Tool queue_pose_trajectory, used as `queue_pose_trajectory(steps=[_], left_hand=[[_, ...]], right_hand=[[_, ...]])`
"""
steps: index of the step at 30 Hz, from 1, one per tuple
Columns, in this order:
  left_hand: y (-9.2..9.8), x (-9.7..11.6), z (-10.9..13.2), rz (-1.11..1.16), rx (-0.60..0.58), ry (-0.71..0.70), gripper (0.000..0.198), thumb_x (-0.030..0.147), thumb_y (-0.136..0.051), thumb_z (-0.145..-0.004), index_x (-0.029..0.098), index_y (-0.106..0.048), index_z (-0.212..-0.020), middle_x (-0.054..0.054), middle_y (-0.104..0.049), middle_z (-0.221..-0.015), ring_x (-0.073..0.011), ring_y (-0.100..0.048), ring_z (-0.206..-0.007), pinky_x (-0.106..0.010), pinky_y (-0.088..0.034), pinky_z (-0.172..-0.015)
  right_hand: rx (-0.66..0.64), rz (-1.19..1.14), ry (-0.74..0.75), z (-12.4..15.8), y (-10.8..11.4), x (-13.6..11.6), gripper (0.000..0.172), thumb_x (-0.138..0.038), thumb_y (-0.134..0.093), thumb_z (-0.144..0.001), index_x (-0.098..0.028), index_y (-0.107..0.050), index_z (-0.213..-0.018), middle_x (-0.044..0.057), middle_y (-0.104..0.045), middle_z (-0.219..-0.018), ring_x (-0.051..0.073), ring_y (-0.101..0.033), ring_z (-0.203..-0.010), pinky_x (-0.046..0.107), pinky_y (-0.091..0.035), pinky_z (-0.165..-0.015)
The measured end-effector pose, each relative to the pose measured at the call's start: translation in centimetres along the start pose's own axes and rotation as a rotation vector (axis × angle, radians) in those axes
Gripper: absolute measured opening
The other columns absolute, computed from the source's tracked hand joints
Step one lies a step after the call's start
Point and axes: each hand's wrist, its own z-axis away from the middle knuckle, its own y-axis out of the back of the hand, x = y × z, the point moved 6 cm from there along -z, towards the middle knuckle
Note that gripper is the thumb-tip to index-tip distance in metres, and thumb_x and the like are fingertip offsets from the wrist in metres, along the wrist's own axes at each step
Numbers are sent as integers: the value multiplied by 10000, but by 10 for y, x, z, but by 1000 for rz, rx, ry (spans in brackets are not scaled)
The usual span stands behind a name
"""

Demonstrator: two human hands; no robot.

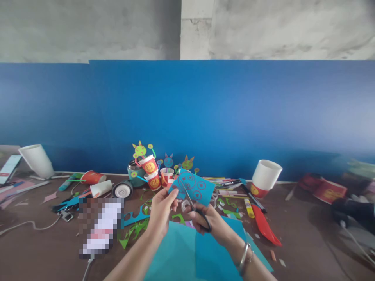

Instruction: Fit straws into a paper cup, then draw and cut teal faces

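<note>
My left hand (164, 203) pinches the lower left edge of a blue sheet of paper (206, 188) and holds it up above the table. Red-outlined circles and a larger face-like shape are drawn on this sheet. Black-handled scissors (205, 221) are gripped in my right hand (209, 218), their blades pointing up and left against the drawn sheet. I cannot tell whether the blades have cut into it. Beneath both hands lie larger blue paper sheets (178, 249). Just behind stand decorated red paper cups (150, 167) with cat-like paper heads.
White paper cups (267, 173) stand stacked at the right. A glue stick (249, 208) and a red pointed object (265, 226) lie nearby. Green paper scraps (137, 230) litter the table's middle. A blurred-out device (102, 230) with a cable lies left. A blue partition (205, 117) closes off the back.
</note>
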Motion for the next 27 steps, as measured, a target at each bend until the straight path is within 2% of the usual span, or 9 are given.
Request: queue_pose_trajectory(steps=[2, 5, 10, 15, 22, 27], left_hand=[[0, 1, 1, -4, 20, -3, 300, 410, -711, -701, 155, -559, -656, 64, -510, -425, -43, -397, -388, -148, -306, -415], [2, 4, 2, -133, 45, -37, 356, 488, -648, -738, 157, -557, -640, 38, -539, -425, -66, -436, -373, -161, -313, -387], [3, 9, -3, -326, -16, -97, 433, 557, -590, -750, 150, -576, -602, 15, -549, -389, -82, -434, -317, -177, -292, -342], [6, 4, -7, -281, -37, -55, 436, 569, -614, -724, 149, -594, -608, 13, -554, -375, -87, -448, -310, -174, -306, -341], [5, 3, -7, -233, -45, -23, 408, 546, -642, -711, 147, -617, -632, 18, -561, -382, -82, -455, -314, -168, -328, -342], [6, 2, -7, -249, -68, -29, 374, 516, -621, -747, 151, -622, -671, 24, -563, -397, -81, -463, -331, -160, -344, -348]], right_hand=[[-6, -53, -7, 2, -6, 1, 461, -591, -614, -753, -137, -574, -825, -57, -468, -469, 46, -350, -386, 179, -209, -375], [-24, -114, -24, 4, -14, 0, 445, -586, -595, -771, -147, -547, -827, -52, -484, -484, 47, -356, -390, 175, -189, -370], [-8, -35, -18, 1, -10, -1, 453, -574, -647, -723, -132, -566, -778, -49, -488, -453, 53, -381, -371, 174, -234, -357], [20, 0, 6, -2, -4, 1, 425, -537, -667, -722, -136, -556, -810, -53, -502, -457, 59, -388, -366, 178, -295, -356], [-15, -12, 23, -1, -4, -1, 410, -513, -671, -736, -141, -557, -866, -75, -473, -442, 53, -369, -356, 172, -279, -344], [-7, 5, 0, 0, -3, -2, 405, -515, -679, -724, -133, -569, -806, -72, -467, -435, 51, -372, -354, 170, -275, -336]])
